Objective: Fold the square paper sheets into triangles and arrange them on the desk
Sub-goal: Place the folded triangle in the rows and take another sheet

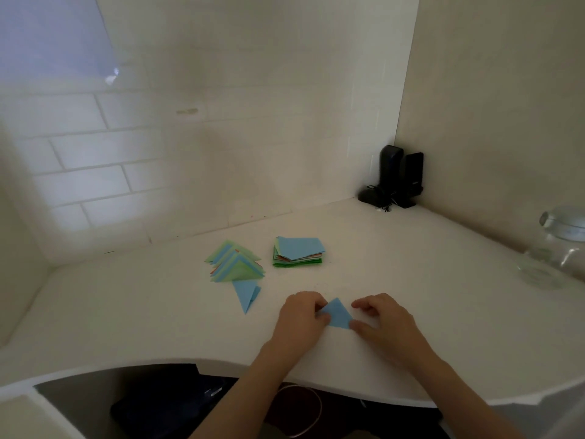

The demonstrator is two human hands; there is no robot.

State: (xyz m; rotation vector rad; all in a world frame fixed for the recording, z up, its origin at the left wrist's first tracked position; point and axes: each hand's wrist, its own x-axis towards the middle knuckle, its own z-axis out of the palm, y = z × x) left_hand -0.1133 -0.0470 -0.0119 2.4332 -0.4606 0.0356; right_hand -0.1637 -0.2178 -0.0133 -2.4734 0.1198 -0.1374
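Observation:
A blue paper sheet, folded into a triangle, lies flat on the white desk between my hands. My left hand pinches its left corner. My right hand presses its lower right corner with the thumb, fingers curled. A stack of unfolded square sheets, blue on top, sits further back. Left of it lies an overlapping pile of green and blue folded triangles. One separate blue triangle rests just in front of that pile.
Black speakers and a dark mouse with cables stand in the back right corner. A clear glass jar with a lid is at the right edge. Tiled walls close the back and the sides. The desk's curved front edge runs below my wrists.

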